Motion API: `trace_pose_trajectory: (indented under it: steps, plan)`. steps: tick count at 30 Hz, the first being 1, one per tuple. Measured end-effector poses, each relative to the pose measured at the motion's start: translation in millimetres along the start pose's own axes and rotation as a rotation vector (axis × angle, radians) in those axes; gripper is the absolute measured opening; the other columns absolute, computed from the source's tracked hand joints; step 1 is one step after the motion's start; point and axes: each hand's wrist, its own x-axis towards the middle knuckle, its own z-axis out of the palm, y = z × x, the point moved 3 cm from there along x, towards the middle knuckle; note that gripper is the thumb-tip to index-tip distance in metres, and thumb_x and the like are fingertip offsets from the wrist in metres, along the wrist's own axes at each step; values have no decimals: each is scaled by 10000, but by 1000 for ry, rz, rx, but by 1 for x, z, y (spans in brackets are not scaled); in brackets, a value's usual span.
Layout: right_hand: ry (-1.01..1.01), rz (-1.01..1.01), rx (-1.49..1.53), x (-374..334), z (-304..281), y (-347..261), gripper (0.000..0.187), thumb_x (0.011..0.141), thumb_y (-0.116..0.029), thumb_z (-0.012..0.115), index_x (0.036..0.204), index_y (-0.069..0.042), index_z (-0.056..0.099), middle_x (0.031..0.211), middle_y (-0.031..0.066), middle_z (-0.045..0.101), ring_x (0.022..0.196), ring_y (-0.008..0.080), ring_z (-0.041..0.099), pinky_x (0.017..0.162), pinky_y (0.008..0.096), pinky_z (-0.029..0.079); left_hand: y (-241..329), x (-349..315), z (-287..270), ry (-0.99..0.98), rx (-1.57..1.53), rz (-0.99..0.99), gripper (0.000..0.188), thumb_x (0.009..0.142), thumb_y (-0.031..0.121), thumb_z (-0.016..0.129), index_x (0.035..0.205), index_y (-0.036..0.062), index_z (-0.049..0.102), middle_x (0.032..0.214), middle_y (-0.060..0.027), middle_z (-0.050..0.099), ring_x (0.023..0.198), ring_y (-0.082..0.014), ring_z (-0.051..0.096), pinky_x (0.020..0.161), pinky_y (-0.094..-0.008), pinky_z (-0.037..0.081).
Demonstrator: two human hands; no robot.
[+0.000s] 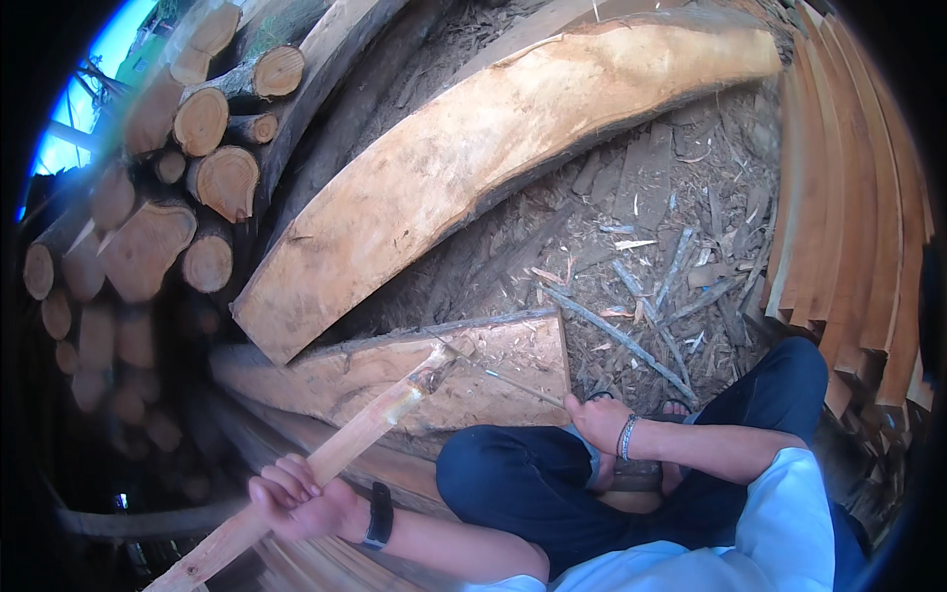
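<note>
My left hand (308, 498) is wrapped round a long, pale wooden stick (367, 422), its bark stripped along most of it. The stick slants from the lower left up to a knotty end over a short slab of wood (513, 350). Closed low in front of my knees, my right hand (604, 424) grips a long, thin knife (518, 383), seen almost edge-on. Its blade reaches left across the slab and passes close to the stick's knotty end. Whether blade and stick touch, I cannot tell. Small shavings lie on the slab.
A large curved plank (513, 138) lies beyond the slab. Cut logs (202, 123) are stacked at the left, and long sawn boards (838, 178) stand at the right. Several thin sticks (621, 331) and wood chips litter the ground near my feet.
</note>
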Motion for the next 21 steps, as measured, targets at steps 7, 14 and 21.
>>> trace_pose_trajectory:
  steps: [7,14,21]
  plan:
    - [-178,125,312,3,-2,11,217,877,-142,372,1074,-59,410,747,321,615,791,505,637,903,678,371,0,0,2,-13,3,31,368,929,182,401,591,150,260,479,29,251,390,-68,226,405,-202,197]
    - [-114,90,278,9,-1,11,201,861,-121,383,1050,-52,398,710,297,620,724,466,652,820,645,441,-1,0,1,-121,-49,18,362,921,180,407,590,153,264,475,27,259,388,-69,222,405,-205,196]
    - [-74,-4,113,2,-16,1,215,859,-129,412,1045,-23,397,699,260,633,706,427,662,696,540,516,2,0,-3,-187,-84,11,357,906,172,431,586,148,273,469,24,271,383,-70,219,414,-210,214]
